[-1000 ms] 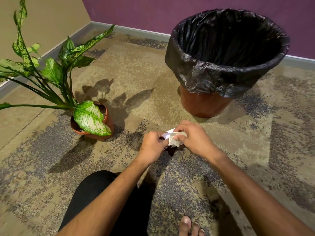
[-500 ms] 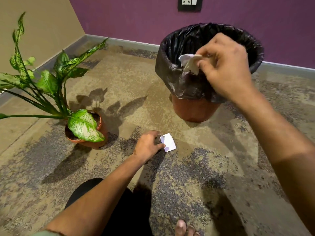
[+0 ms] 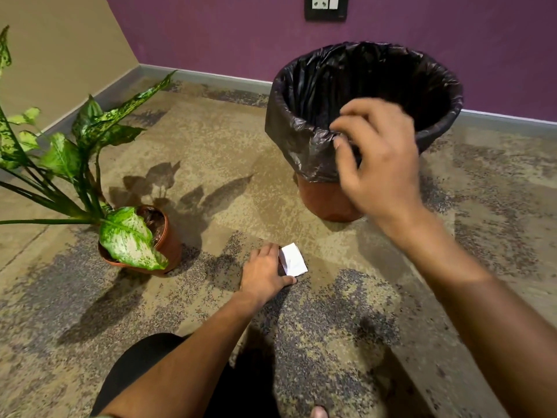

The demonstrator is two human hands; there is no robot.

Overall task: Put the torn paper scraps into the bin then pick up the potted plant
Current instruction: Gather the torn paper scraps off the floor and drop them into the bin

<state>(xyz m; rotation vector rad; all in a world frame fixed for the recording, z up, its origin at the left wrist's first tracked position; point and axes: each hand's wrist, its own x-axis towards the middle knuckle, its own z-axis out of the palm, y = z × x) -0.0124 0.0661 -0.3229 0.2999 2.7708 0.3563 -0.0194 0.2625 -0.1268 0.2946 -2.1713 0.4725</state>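
Observation:
A brown bin lined with a black bag stands on the floor at the back right. My right hand hovers in front of its near rim, fingers loosely curled, holding nothing that I can see. My left hand rests low on the floor and grips white paper scraps that stick out to its right. The potted plant, with speckled green leaves in a brown pot, stands on the floor to the left of my left hand.
A purple wall with a switch plate runs behind the bin, and a beige wall closes the left side. My knee and a toe show at the bottom. The plant's long leaves reach up and left.
My right hand carried a paper scrap up from my left hand to the bin; the scrap is now gone from it and the hand has drawn back. My left hand stayed low with its scraps.

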